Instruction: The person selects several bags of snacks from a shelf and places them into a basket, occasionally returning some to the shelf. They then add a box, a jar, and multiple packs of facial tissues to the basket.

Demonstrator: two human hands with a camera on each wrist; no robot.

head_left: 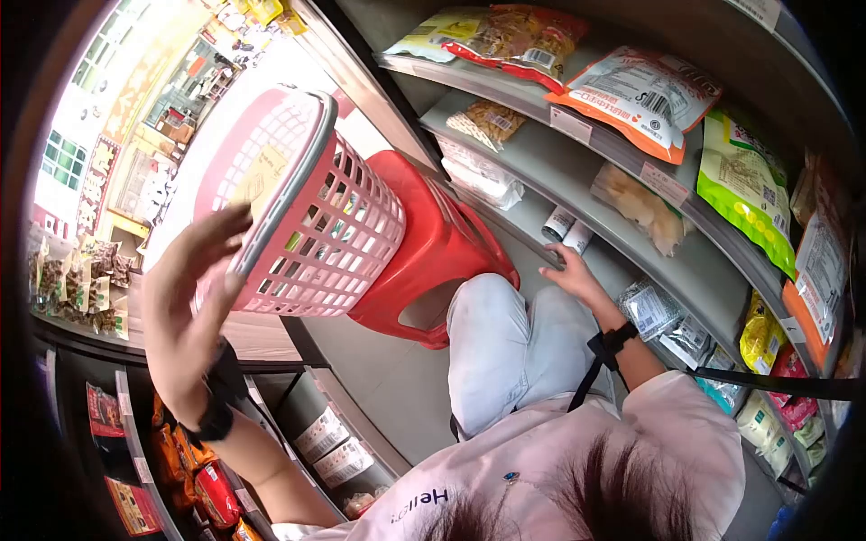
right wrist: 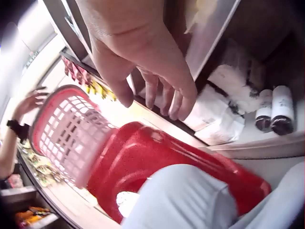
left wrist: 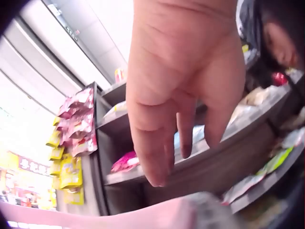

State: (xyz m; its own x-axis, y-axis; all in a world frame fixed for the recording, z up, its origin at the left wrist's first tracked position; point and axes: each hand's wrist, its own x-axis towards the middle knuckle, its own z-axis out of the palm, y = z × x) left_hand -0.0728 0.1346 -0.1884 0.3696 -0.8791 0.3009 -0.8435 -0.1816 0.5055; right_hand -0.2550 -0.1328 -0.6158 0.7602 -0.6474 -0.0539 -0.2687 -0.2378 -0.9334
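Note:
A pink plastic basket (head_left: pixel 338 243) with a grey rim stands on a red stool (head_left: pixel 433 248). At the basket's near rim is my left hand (head_left: pixel 191 302), its fingers loosely bent and holding nothing. In the left wrist view those fingers hang down just over the pink rim (left wrist: pixel 157 214). My right hand (head_left: pixel 577 278) is beside the lower shelf with relaxed, slightly spread fingers and nothing in them. Close to it on that shelf are two white cylindrical containers (right wrist: pixel 282 107) with dark ends. In the right wrist view white plastic-wrapped packs (right wrist: pixel 214 114) lie next to them.
Shelves on the right carry snack bags, among them a green bag (head_left: pixel 744 185) and an orange-and-white bag (head_left: pixel 631 99). Lower shelves at the left hold red packets (head_left: pixel 216 491) and white boxes (head_left: pixel 334 451). My knees (head_left: pixel 505 334) are close to the stool.

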